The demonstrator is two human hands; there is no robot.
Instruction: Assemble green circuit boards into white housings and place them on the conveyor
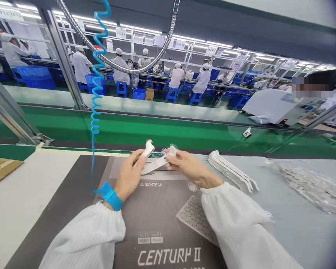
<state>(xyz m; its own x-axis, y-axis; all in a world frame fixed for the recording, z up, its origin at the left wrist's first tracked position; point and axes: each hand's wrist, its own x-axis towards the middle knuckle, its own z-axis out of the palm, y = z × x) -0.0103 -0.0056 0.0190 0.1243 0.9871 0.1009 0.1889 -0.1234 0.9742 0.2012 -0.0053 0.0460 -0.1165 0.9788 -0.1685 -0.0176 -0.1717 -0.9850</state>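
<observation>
My left hand (131, 173) is closed on one end of a curved white plastic piece (156, 164), held over the far part of a dark printed mat or box (154, 209) marked MONTECH and CENTURY II. The other end of the piece is gripped by my right hand (184, 164), which also has crinkled clear plastic (172, 147) at its fingers. A blue wrist strap (111, 196) circles my left wrist. Right of my right hand lie several long white plastic pieces (231, 170), side by side. What exactly the held piece belongs to, I cannot tell.
A clear bag of small parts (310, 185) lies at the right. The coiled blue cord (96, 74) hangs on the left and runs to the wrist strap. Beyond the bench passes a green conveyor belt (162, 125) with a small white part (246, 132) on it. Several people work farther back.
</observation>
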